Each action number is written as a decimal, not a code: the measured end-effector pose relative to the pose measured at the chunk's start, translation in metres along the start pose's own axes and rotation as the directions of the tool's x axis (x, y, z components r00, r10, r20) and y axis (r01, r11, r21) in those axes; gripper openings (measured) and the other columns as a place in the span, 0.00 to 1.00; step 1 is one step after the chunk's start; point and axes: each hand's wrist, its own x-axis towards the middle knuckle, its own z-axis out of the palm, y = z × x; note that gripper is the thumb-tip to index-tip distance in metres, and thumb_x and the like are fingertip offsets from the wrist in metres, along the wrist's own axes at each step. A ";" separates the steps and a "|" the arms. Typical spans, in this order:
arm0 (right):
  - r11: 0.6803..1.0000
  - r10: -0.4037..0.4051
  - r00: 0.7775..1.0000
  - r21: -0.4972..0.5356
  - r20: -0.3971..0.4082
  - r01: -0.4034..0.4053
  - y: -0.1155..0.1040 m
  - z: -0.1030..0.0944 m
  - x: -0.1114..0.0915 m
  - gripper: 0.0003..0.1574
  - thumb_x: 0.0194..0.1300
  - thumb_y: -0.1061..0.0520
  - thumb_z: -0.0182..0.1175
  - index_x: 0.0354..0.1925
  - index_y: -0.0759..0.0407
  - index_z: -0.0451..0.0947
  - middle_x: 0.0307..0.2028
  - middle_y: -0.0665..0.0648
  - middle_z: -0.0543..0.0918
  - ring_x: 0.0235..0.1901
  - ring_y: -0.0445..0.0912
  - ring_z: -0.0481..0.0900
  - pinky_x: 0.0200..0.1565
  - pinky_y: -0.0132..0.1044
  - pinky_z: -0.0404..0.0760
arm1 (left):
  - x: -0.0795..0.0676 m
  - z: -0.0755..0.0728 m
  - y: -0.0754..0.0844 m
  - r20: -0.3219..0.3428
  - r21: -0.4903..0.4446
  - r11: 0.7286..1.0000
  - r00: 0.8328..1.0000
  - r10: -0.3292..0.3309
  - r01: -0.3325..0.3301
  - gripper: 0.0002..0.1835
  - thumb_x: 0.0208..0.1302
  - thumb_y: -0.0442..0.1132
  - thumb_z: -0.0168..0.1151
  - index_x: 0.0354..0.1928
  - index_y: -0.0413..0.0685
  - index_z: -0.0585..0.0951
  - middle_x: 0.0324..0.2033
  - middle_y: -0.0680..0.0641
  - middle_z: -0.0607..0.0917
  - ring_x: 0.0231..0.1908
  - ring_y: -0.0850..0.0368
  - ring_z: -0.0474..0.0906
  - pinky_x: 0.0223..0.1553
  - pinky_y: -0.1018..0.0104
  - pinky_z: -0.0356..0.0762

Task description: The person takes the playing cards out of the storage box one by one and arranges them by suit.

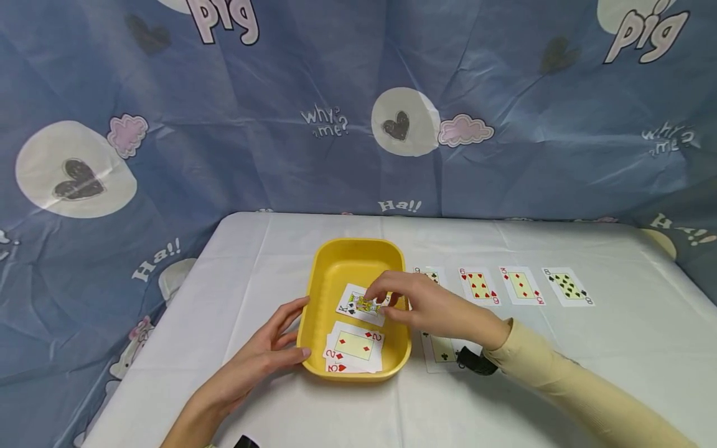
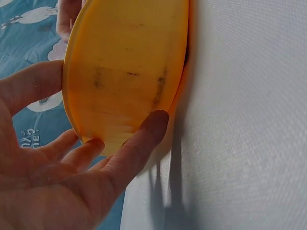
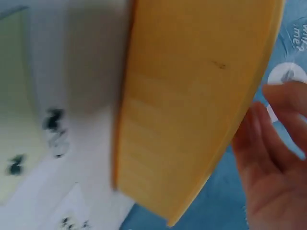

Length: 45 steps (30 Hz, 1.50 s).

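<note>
In the head view, a yellow tray (image 1: 330,258) stands on the white-covered table. Inside it lie a king of spades (image 1: 351,305) and, nearer the front, a small overlapping pile with a two of diamonds (image 1: 354,344) on top. My left hand (image 1: 262,353) rests with spread fingers against the tray's left side. In the left wrist view, the thumb (image 2: 146,136) touches the tray's outer wall (image 2: 127,62). My right hand (image 1: 417,302) reaches over the tray's right rim, fingers bent above the king. Thumb and forefinger stand apart. The right wrist view hides the fingertips behind the tray wall (image 3: 187,100).
To the tray's right lie a six of hearts (image 1: 479,286), a red diamond card (image 1: 521,285) and an eight of spades (image 1: 567,287). Two club cards, one of them a partly covered card (image 1: 442,358), lie near my right forearm. A printed blue cloth (image 1: 313,168) hangs behind the table.
</note>
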 end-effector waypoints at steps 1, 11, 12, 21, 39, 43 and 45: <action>1.000 -0.011 0.999 -0.008 0.033 0.011 0.000 0.002 0.004 0.18 0.67 0.62 0.62 0.53 0.46 0.78 0.48 0.41 0.79 0.45 0.38 0.77 0.46 0.37 0.77 | 0.000 0.000 0.000 0.001 0.000 1.000 1.000 0.000 0.000 0.42 0.59 0.36 0.68 0.72 0.65 0.61 0.74 0.53 0.53 0.66 0.46 0.65 0.53 0.53 0.76; 0.997 0.074 0.933 -0.011 0.352 -0.075 0.004 0.023 0.038 0.29 0.62 0.63 0.66 0.61 0.52 0.76 0.52 0.45 0.79 0.48 0.40 0.76 0.52 0.34 0.74 | -0.001 -0.001 -0.001 -0.004 0.032 0.999 1.000 0.007 -0.007 0.41 0.59 0.37 0.68 0.72 0.68 0.61 0.74 0.53 0.54 0.67 0.45 0.63 0.56 0.50 0.73; 0.997 0.078 0.923 -0.015 0.376 -0.078 0.004 0.025 0.040 0.31 0.60 0.63 0.68 0.62 0.52 0.76 0.52 0.45 0.79 0.47 0.41 0.76 0.51 0.33 0.74 | -0.001 -0.001 -0.001 -0.003 0.032 0.999 1.000 0.007 -0.007 0.41 0.59 0.38 0.68 0.72 0.67 0.61 0.74 0.53 0.54 0.68 0.45 0.63 0.56 0.49 0.73; 0.969 0.129 0.858 -0.247 0.498 -0.003 0.001 0.040 0.058 0.41 0.49 0.56 0.75 0.62 0.43 0.75 0.53 0.44 0.70 0.47 0.40 0.65 0.45 0.30 0.67 | 0.000 -0.002 -0.001 -0.005 0.026 1.000 1.000 0.006 -0.006 0.41 0.59 0.38 0.68 0.72 0.67 0.61 0.74 0.53 0.53 0.67 0.44 0.63 0.56 0.49 0.73; 0.978 0.151 0.867 -0.197 0.476 -0.062 -0.018 0.055 0.059 0.32 0.46 0.60 0.78 0.43 0.44 0.68 0.38 0.44 0.72 0.36 0.38 0.71 0.37 0.27 0.72 | -0.001 -0.003 0.000 0.016 0.014 1.000 1.000 0.011 -0.011 0.41 0.60 0.38 0.68 0.73 0.67 0.60 0.74 0.53 0.52 0.68 0.45 0.63 0.55 0.51 0.74; 0.976 0.202 0.854 -0.165 0.480 -0.138 -0.020 0.055 0.057 0.33 0.48 0.60 0.77 0.44 0.44 0.67 0.36 0.45 0.72 0.32 0.38 0.73 0.31 0.28 0.75 | -0.001 -0.002 0.000 0.012 0.014 1.000 1.000 0.000 -0.001 0.41 0.60 0.39 0.68 0.73 0.67 0.60 0.75 0.53 0.52 0.68 0.45 0.63 0.56 0.51 0.74; 0.976 0.214 0.849 -0.147 0.484 -0.162 -0.018 0.055 0.056 0.34 0.48 0.60 0.76 0.47 0.43 0.67 0.35 0.45 0.73 0.31 0.38 0.74 0.30 0.30 0.75 | -0.001 -0.002 0.000 0.011 0.012 1.000 1.000 -0.003 0.003 0.41 0.60 0.39 0.68 0.73 0.67 0.60 0.75 0.53 0.52 0.68 0.45 0.63 0.56 0.51 0.74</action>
